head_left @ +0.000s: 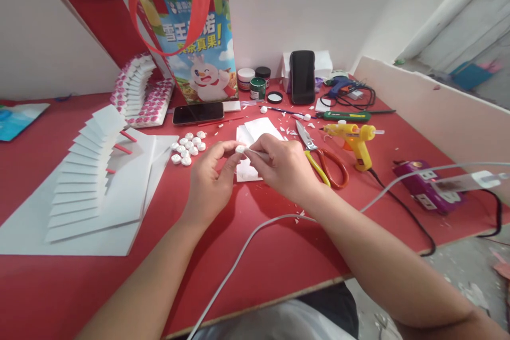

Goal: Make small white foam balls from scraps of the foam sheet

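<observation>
The left hand [213, 178] pinches a small, rounded white piece [239, 149]; the right hand [287, 167] grips a slim, pale rod [258, 155] pointing at it, above white paper [249, 172] on the smooth red tabletop [239, 218], near knobbly white lumps [193, 151].

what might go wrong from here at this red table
The left hand pinches a small white piece that might slip. The right forearm crosses over the white cable, which could snag. The scissors lie close to the right hand and might nick it.
</observation>
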Demonstrator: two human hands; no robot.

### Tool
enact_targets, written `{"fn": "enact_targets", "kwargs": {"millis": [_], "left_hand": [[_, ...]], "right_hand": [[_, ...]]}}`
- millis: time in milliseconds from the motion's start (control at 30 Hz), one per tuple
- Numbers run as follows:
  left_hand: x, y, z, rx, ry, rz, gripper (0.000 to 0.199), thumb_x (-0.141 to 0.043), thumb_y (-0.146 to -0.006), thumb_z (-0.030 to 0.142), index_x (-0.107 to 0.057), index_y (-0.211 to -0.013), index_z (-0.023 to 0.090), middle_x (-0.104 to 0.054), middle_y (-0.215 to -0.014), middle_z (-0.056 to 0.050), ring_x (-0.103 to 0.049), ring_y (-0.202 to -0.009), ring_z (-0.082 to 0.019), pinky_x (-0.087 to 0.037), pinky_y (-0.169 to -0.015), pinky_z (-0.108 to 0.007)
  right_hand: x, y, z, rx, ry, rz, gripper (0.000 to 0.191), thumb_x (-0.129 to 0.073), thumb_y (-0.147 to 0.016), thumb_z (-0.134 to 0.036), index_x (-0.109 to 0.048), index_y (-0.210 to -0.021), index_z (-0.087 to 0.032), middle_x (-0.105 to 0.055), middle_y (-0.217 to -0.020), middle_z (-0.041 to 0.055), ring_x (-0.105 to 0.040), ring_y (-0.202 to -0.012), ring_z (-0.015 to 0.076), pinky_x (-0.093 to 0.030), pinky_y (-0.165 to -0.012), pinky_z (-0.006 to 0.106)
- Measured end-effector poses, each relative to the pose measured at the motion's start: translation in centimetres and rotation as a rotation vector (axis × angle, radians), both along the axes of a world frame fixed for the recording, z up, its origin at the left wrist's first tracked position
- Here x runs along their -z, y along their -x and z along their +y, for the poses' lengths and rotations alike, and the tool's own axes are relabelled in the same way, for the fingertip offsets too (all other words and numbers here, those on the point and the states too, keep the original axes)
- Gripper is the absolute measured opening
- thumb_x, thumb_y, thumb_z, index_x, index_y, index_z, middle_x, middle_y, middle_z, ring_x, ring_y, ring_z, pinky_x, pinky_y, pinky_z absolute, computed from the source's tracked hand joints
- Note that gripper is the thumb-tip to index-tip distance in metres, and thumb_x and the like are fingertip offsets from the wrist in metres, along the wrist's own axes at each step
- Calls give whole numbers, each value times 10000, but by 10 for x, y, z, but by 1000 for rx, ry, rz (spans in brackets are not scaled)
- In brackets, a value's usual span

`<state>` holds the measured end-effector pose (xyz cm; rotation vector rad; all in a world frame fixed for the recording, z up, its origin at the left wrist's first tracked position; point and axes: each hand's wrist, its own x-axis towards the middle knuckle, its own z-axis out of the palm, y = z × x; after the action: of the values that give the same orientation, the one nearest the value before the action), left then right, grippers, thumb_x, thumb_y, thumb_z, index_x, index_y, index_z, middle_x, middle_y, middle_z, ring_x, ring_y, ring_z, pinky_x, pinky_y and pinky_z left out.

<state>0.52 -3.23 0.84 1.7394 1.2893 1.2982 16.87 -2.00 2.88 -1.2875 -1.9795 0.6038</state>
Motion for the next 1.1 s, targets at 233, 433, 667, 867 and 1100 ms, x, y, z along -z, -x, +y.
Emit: {"fn": "enact_targets", "kwargs": {"millis": [233, 433, 667, 867, 1100], "left_hand": [[0, 3, 3, 17, 48, -55, 226, -602, -935, 392, -675, -1044, 207, -730, -1014, -50, -676, -933, -201, -538, -854, -317], [-9, 9, 5, 72, -20, 7, 211, -556, -959, 360, -691, -1039, 219, -704, -1024, -45, -648, -954, -206, -511, -888, -325], [-8, 12, 6, 86, -61, 49, 216, -551, -960, 366, -683, -1059, 227, -685, -992, -35, -635, -933, -204, -491, -887, -315], [-9, 11, 6, 121, -89, 43, 187, -546, -969, 319, -690, -1051, 231, -675, -982, -29, -623, -919, -192, -480, -871, -305], [-11, 10, 6, 79, -102, 64, 176, -536, -971, 289, -690, -1038, 236, -672, -939, -19, -621, -917, -189, -473, -882, -306]], "right_hand": [[-9, -4, 2, -12, 144, 149, 245, -637, -893, -438, -587, -876, -199, -637, -712, 25, -567, -618, 145, -369, -578, 248], [-20, -14, 17, -191, 960, 805, 488, -403, -977, -607, -593, -985, -157, -716, -752, 108, -703, -625, 211, -573, -554, 321], [-14, -14, 15, -366, 1092, 922, 230, -485, -1010, -298, -624, -993, -116, -742, -796, 96, -666, -567, 144, -600, -519, 277], [-16, -16, 13, -377, 1021, 902, 243, -741, -849, -342, -684, -908, -114, -684, -762, 30, -588, -542, 97, -604, -519, 267], [-21, -10, 6, -235, 745, 624, 261, -777, -795, -367, -708, -768, -117, -702, -674, 31, -632, -497, 99, -526, -486, 208]]}}
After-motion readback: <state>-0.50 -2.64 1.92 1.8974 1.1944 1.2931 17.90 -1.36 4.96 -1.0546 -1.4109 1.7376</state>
